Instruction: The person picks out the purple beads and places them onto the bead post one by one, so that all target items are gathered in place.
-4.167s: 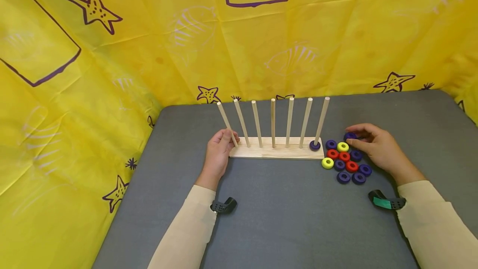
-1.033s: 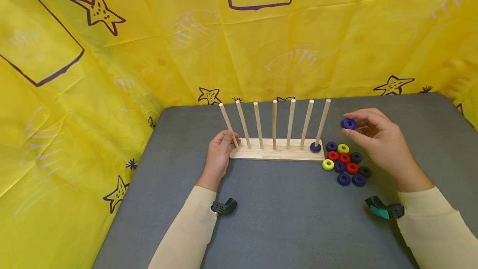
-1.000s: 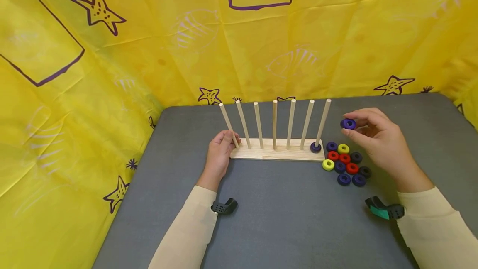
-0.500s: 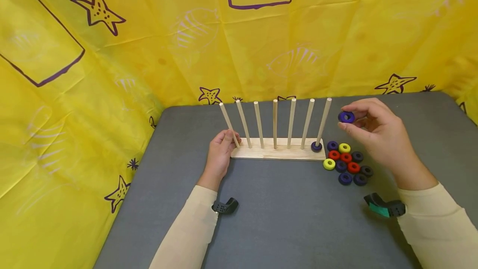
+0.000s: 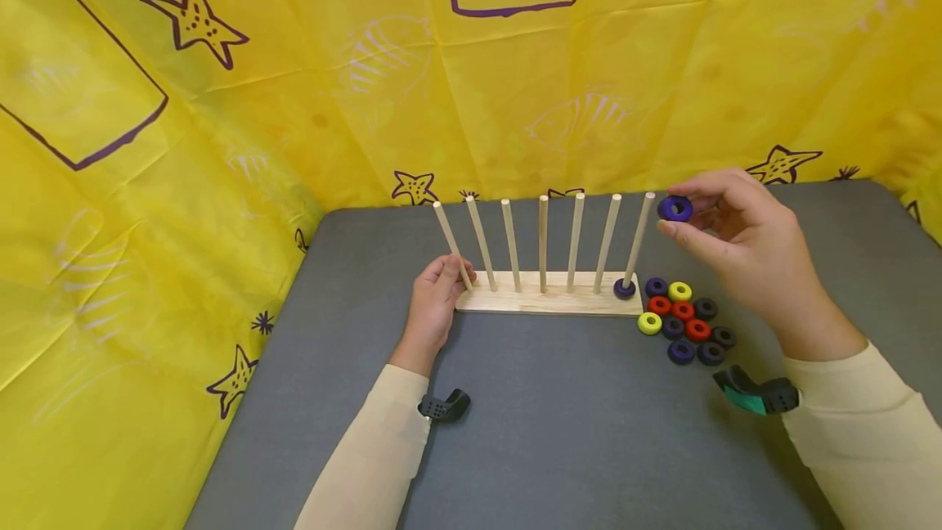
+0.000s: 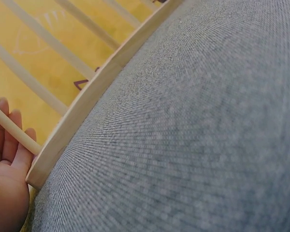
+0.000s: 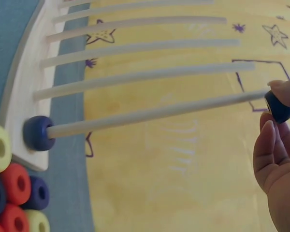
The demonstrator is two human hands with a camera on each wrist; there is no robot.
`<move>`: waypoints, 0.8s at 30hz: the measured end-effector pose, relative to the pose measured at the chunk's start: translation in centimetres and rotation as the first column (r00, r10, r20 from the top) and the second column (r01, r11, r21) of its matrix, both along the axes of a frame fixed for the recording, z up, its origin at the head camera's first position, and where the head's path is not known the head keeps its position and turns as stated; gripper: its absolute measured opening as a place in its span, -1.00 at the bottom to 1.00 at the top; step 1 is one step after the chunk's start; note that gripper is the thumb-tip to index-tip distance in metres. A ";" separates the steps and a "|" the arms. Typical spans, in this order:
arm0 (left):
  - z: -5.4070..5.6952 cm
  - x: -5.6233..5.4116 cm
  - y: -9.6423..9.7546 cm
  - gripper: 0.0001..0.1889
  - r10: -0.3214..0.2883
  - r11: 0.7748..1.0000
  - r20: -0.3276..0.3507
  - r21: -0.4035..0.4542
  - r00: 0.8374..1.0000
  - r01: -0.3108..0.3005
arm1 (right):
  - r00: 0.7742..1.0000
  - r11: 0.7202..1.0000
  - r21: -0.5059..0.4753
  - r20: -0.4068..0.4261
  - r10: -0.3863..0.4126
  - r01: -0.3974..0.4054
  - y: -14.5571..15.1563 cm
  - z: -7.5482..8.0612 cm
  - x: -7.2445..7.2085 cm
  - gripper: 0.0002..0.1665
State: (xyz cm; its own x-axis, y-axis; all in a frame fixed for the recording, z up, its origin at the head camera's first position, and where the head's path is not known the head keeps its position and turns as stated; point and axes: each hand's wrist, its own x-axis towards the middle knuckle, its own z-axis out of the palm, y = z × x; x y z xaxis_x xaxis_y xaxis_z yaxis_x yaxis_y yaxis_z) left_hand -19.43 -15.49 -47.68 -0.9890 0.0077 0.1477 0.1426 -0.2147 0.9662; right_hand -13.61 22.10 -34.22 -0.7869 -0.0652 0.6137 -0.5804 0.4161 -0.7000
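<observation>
A wooden peg rack (image 5: 548,301) with a row of upright pegs stands on the table. At its left end my left hand (image 5: 432,301) holds the rack, fingers around the foot of the leftmost peg (image 6: 14,128). My right hand (image 5: 751,248) pinches a dark blue ring (image 5: 675,208) between thumb and fingertips, up at the height of the peg tops. In the right wrist view, this ring (image 7: 279,107) is right at the tip of the rightmost peg (image 7: 159,113). Another dark blue ring (image 5: 624,289) sits at the bottom of that peg.
Just right of the rack lies a cluster of loose rings: several dark ones (image 5: 680,352), red ones (image 5: 697,330) and two yellow ones (image 5: 649,323). A grey cloth covers the table (image 5: 559,432). Behind it hangs a yellow patterned curtain (image 5: 500,105).
My right hand has picked up the dark blue ring from the cluster's far side, then raised it and brought it left to the rightmost peg's top. My left hand stays on the rack.
</observation>
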 end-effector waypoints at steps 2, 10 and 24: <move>0.0 0.0 0.0 -0.61 0.000 1.000 0.001 -0.005 1.000 0.000 | 1.000 1.000 0.003 -0.009 -0.004 0.004 -0.2 0.4 -0.1 -0.42; 0.1 -0.1 0.0 -0.57 -0.002 1.000 -0.006 0.004 1.000 0.002 | 1.000 1.000 0.010 -0.003 -0.015 0.015 -0.8 1.4 -0.3 -0.45; 0.0 -0.1 0.2 -0.68 0.017 1.000 0.009 0.011 1.000 -0.017 | 1.000 1.000 -0.027 -0.003 0.016 -0.016 -1.5 1.1 -1.4 -0.48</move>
State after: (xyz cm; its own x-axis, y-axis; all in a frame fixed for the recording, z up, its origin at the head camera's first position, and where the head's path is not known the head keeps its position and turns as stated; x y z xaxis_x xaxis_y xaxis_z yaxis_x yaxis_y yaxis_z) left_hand -19.50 -15.33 -47.63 -0.9902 -0.0106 0.1391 0.1379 -0.2229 0.9650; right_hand -15.06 20.63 -33.14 -0.7844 -0.0612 0.6172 -0.5884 0.3881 -0.7093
